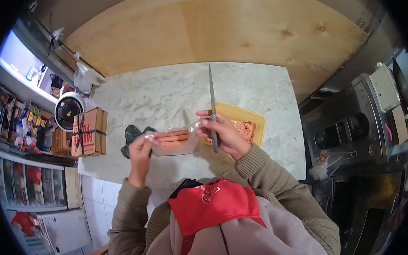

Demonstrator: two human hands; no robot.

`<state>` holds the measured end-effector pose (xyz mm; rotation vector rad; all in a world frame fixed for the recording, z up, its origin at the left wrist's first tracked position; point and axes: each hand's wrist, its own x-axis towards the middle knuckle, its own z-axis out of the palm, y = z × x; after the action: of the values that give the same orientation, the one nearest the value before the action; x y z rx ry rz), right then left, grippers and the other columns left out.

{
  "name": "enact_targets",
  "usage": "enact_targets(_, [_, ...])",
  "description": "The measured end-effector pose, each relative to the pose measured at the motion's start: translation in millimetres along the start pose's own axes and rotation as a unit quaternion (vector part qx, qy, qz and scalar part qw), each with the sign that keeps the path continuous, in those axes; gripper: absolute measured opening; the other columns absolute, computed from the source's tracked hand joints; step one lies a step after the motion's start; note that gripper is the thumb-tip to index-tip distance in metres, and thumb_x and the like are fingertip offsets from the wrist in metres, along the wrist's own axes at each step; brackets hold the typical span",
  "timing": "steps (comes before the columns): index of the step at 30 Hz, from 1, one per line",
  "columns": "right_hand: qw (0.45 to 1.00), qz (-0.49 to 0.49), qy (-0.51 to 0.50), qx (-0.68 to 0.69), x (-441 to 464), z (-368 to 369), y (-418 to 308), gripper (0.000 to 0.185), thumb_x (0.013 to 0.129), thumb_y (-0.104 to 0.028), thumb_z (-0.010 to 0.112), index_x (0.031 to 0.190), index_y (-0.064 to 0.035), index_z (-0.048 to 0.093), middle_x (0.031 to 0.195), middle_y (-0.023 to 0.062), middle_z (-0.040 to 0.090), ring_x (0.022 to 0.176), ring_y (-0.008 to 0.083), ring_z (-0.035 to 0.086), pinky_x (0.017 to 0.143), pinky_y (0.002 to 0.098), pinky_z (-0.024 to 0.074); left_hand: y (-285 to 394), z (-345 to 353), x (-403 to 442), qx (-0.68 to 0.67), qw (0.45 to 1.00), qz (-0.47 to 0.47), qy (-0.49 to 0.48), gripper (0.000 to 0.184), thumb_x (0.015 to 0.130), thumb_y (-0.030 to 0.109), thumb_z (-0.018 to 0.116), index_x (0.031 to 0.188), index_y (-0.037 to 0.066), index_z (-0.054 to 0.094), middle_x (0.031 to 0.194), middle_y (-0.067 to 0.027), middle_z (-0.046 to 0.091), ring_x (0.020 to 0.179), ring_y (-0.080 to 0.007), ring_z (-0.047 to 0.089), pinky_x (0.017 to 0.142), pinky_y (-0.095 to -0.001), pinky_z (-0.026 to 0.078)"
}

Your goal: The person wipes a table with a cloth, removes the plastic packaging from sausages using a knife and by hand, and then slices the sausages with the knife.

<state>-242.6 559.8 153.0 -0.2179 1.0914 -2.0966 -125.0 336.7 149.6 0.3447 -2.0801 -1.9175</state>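
Observation:
A clear plastic pack of sausages is held up over the table between my two hands. My left hand is closed, pinching the pack's upper left corner. My right hand is closed round a long knife, its blade pointing away from me, while thumb and fingertips grip the pack's right edge. Partly behind my right hand stands a yellow tray with sliced sausage in it. A dark green checked cloth lies beyond my left hand.
The marble-patterned table ends at a wooden board at the back. Tied pizza boxes and a small round fan are on the left. A metal stove stands at the right, with a plastic bag near its edge.

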Motion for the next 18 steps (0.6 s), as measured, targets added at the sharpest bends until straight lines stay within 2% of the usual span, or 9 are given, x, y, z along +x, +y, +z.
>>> enact_targets(5, [0.997, 0.072, 0.004, -0.04, -36.9, -23.3, 15.0, 0.035, 0.086, -0.008, 0.048, 0.118, 0.0034, 0.039, 0.092, 0.0106, 0.055, 0.077, 0.0199, 0.061, 0.067, 0.0281, 0.0517, -18.1, -0.2, -43.7, 0.011, 0.995, -0.086, 0.05, 0.012, 0.082, 0.008, 0.053, 0.079, -0.002, 0.055, 0.079, -0.01, 0.06, 0.079, -0.016, 0.056, 0.075, -0.0291, 0.041])
enact_targets(6, [0.994, 0.075, 0.038, -0.076, -45.6, -29.1, 16.4, 0.035, 0.086, -0.008, 0.047, 0.118, 0.0031, 0.039, 0.092, 0.0106, 0.055, 0.075, 0.0199, 0.061, 0.065, 0.0275, 0.0514, -14.8, 0.5, -48.8, 0.123, 0.989, -0.021, 0.078, 0.01, 0.082, 0.008, 0.053, 0.081, -0.002, 0.055, 0.079, -0.0106, 0.059, 0.078, -0.0182, 0.056, 0.074, -0.0302, 0.042])
enact_targets(8, [0.988, 0.075, 0.073, -0.111, -62.7, -42.5, 19.5, 0.035, 0.087, -0.009, 0.047, 0.119, 0.0028, 0.039, 0.092, 0.0106, 0.055, 0.073, 0.02, 0.062, 0.063, 0.0268, 0.0512, -6.0, 3.8, -53.7, 0.34, 0.926, 0.111, 0.124, 0.009, 0.082, 0.006, 0.052, 0.086, -0.002, 0.053, 0.079, -0.0118, 0.057, 0.076, -0.0225, 0.057, 0.072, -0.0324, 0.044])
enact_targets(9, [0.972, 0.087, 0.093, -0.196, -71.0, -50.8, 22.0, 0.036, 0.086, -0.009, 0.047, 0.118, 0.0026, 0.039, 0.091, 0.0103, 0.055, 0.073, 0.0197, 0.062, 0.062, 0.0267, 0.0512, -2.1, 6.9, -53.8, 0.339, 0.926, 0.111, 0.123, 0.009, 0.082, 0.006, 0.052, 0.086, -0.002, 0.053, 0.079, -0.0118, 0.057, 0.076, -0.0225, 0.057, 0.072, -0.0324, 0.044])
enact_targets(12, [0.937, 0.087, 0.125, -0.314, -89.0, -57.4, 40.3, 0.036, 0.085, -0.01, 0.049, 0.118, 0.0021, 0.04, 0.087, 0.0092, 0.055, 0.073, 0.0189, 0.062, 0.062, 0.0266, 0.0506, 5.9, 18.4, -55.4, 0.353, 0.896, 0.264, 0.058, 0.011, 0.08, 0.004, 0.051, 0.091, -0.002, 0.052, 0.087, -0.0153, 0.056, 0.081, -0.03, 0.056, 0.072, -0.0357, 0.044])
enact_targets(13, [0.924, 0.074, 0.134, -0.351, -93.8, -57.8, 47.1, 0.036, 0.084, -0.011, 0.05, 0.117, 0.0019, 0.04, 0.084, 0.0085, 0.055, 0.073, 0.0184, 0.061, 0.062, 0.0266, 0.0499, 2.9, 24.2, -54.6, 0.352, 0.896, 0.264, 0.056, 0.011, 0.08, 0.004, 0.051, 0.091, -0.002, 0.052, 0.087, -0.0153, 0.056, 0.081, -0.03, 0.056, 0.072, -0.0357, 0.044])
enact_targets(15, [0.908, 0.059, 0.146, -0.387, -96.7, -65.3, 62.4, 0.037, 0.083, -0.011, 0.051, 0.116, 0.0018, 0.041, 0.082, 0.0078, 0.054, 0.074, 0.0178, 0.061, 0.062, 0.0265, 0.0492, -14.1, 34.9, -45.8, 0.386, 0.899, 0.147, -0.143, 0.016, 0.081, 0.006, 0.048, 0.094, -0.002, 0.053, 0.092, -0.017, 0.057, 0.086, -0.0326, 0.056, 0.072, -0.0381, 0.045])
enact_targets(16, [0.864, -0.05, 0.151, -0.477, -94.2, -74.8, 75.1, 0.036, 0.082, -0.011, 0.052, 0.114, 0.0018, 0.042, 0.079, 0.0078, 0.053, 0.072, 0.0173, 0.06, 0.062, 0.0267, 0.048, -33.7, 34.5, -37.8, 0.386, 0.899, 0.149, -0.145, 0.016, 0.081, 0.006, 0.048, 0.094, -0.002, 0.053, 0.092, -0.017, 0.057, 0.086, -0.0326, 0.056, 0.072, -0.0381, 0.045])
enact_targets(18, [0.721, -0.261, 0.153, -0.624, -90.8, -87.9, 90.7, 0.035, 0.08, -0.011, 0.054, 0.111, 0.0019, 0.044, 0.075, 0.0078, 0.052, 0.068, 0.0164, 0.057, 0.06, 0.027, 0.0456, -95.4, 29.3, -14.2, 0.353, 0.926, 0.079, -0.108, 0.018, 0.081, 0.009, 0.045, 0.091, 0.001, 0.056, 0.092, -0.0188, 0.057, 0.085, -0.032, 0.057, 0.071, -0.0407, 0.045])
